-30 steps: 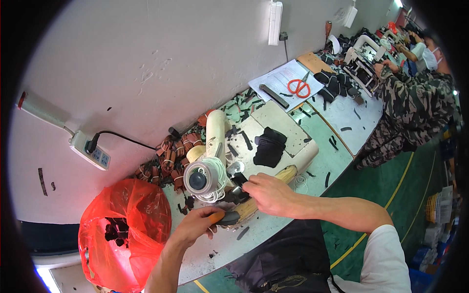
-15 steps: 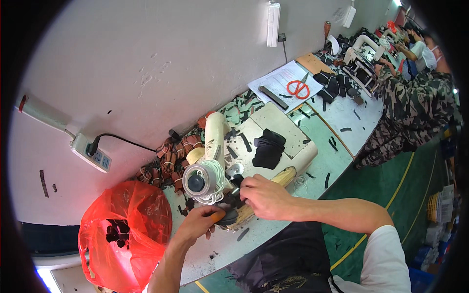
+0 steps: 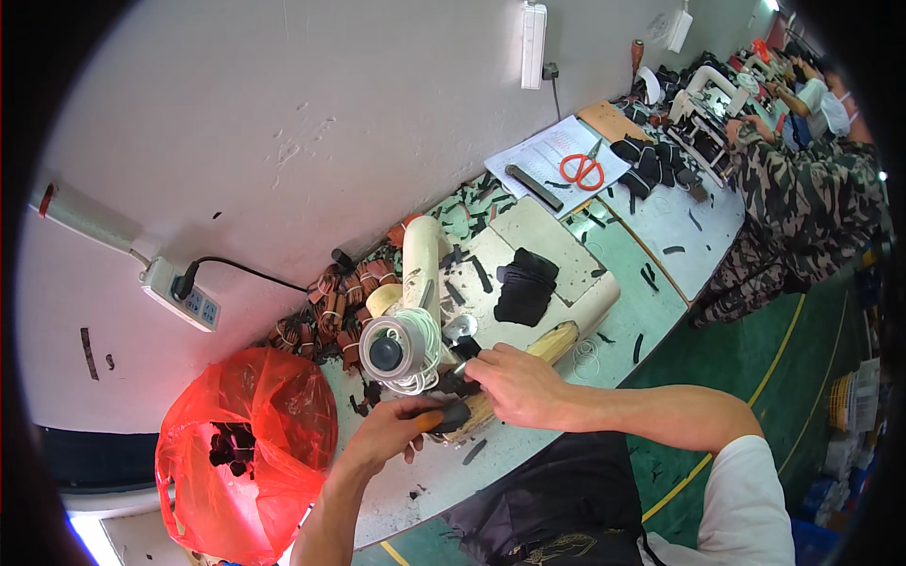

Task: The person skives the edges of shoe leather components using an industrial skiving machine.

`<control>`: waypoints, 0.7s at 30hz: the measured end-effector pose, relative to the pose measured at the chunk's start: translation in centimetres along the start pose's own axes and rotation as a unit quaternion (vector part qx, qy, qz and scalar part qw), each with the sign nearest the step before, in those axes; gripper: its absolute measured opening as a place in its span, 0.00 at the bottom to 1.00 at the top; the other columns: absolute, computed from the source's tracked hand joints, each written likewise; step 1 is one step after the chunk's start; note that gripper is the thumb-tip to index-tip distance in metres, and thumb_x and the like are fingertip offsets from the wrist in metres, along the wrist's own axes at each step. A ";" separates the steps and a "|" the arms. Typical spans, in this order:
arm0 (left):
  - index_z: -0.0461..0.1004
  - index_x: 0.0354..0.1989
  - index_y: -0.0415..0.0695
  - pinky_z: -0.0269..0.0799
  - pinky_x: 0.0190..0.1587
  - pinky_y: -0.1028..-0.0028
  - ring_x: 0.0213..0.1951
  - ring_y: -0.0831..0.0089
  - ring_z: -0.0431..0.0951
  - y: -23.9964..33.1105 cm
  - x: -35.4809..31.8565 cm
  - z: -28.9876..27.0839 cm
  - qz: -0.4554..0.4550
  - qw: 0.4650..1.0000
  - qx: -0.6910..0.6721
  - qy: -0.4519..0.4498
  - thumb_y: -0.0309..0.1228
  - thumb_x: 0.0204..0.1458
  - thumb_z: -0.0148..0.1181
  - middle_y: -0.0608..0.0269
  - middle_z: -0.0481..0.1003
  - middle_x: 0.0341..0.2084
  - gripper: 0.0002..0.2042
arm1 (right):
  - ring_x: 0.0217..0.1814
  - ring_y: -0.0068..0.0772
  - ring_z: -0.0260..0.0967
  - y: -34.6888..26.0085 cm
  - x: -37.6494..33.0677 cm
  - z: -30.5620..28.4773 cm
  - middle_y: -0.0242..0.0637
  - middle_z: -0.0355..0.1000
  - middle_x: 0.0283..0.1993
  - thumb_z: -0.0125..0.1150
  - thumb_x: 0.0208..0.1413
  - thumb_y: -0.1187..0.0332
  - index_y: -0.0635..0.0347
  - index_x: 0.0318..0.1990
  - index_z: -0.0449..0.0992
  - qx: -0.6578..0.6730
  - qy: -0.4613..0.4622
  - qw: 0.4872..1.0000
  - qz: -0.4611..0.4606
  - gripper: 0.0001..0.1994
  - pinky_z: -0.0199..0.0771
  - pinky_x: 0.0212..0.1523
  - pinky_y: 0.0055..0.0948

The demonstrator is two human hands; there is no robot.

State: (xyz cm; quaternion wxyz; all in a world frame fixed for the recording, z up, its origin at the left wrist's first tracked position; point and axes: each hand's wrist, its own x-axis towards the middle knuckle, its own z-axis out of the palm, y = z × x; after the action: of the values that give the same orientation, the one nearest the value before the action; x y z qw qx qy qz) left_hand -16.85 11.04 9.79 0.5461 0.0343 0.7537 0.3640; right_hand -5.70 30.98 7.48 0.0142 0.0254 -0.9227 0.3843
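Note:
My left hand (image 3: 389, 436), with an orange cover on one digit, is closed on a dark flat piece (image 3: 452, 418) at the front of an off-white bench machine (image 3: 423, 259). My right hand (image 3: 517, 385) is close by, fingers bent together at a small metallic part (image 3: 461, 371); whether it grips that part is hidden. Between the hands lie dark scraps, partly covered by the fingers. A clear round container with a dark knob (image 3: 386, 354) and a coil of white cord (image 3: 425, 347) sits just above my left hand. A stack of black pieces (image 3: 526, 288) rests on the machine's bed.
A red plastic bag (image 3: 283, 415) with dark pieces stands at left. Brown tied bundles (image 3: 330, 307) lie along the wall. Red-handled scissors (image 3: 582, 171) and a dark bar (image 3: 534, 188) rest on papers. At right, a person in camouflage clothing (image 3: 802, 203) works at another machine (image 3: 703, 123).
The view has shifted slightly, moving everything a little rightward. My left hand has tilted the dark piece a little; my right hand stays almost in place by the metallic part.

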 end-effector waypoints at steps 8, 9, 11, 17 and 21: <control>0.77 0.34 0.39 0.56 0.12 0.80 0.14 0.85 0.62 -0.3 -0.3 -0.6 -0.037 0.998 0.022 0.045 0.33 0.54 0.62 0.71 0.67 0.16 0.09 | 0.46 0.47 0.67 0.7 -0.6 -1.4 0.44 0.70 0.39 0.57 0.48 0.77 0.62 0.38 0.74 0.013 -0.089 0.994 0.061 0.08 0.67 0.47 0.42; 0.77 0.34 0.39 0.56 0.12 0.80 0.14 0.85 0.62 0.0 -0.2 -0.6 -0.037 0.998 0.022 0.043 0.33 0.54 0.62 0.71 0.67 0.16 0.09 | 0.46 0.47 0.67 0.8 -0.8 -1.5 0.43 0.70 0.40 0.57 0.48 0.77 0.62 0.38 0.74 0.027 -0.087 0.994 0.056 0.08 0.67 0.47 0.42; 0.76 0.32 0.39 0.57 0.13 0.79 0.13 0.84 0.62 0.2 -0.2 -0.6 -0.031 0.997 0.036 0.053 0.33 0.55 0.62 0.72 0.65 0.15 0.09 | 0.47 0.47 0.67 0.7 -0.7 -1.3 0.43 0.69 0.42 0.56 0.48 0.77 0.62 0.38 0.74 0.044 -0.085 0.994 0.049 0.08 0.67 0.47 0.42; 0.79 0.35 0.38 0.56 0.14 0.78 0.14 0.83 0.64 -0.2 -0.3 0.0 0.035 0.996 -0.085 -0.002 0.34 0.54 0.62 0.69 0.70 0.17 0.11 | 0.47 0.46 0.67 -0.4 0.1 -0.6 0.43 0.69 0.43 0.58 0.47 0.77 0.63 0.39 0.74 -0.015 -0.035 0.999 0.014 0.09 0.68 0.48 0.41; 0.79 0.36 0.38 0.59 0.14 0.78 0.15 0.83 0.67 -1.1 0.1 -0.8 0.018 0.999 -0.027 0.017 0.34 0.54 0.62 0.68 0.72 0.18 0.11 | 0.46 0.46 0.67 0.2 -0.4 -1.3 0.43 0.69 0.42 0.59 0.44 0.78 0.64 0.40 0.73 -0.035 -0.078 0.996 0.039 0.12 0.69 0.48 0.40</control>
State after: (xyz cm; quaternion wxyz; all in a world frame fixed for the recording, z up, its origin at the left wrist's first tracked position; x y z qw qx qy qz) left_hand -17.15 9.89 9.10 0.5275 0.0269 0.7518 0.3947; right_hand -5.28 32.05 8.23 -0.0719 0.0183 -0.9343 0.3486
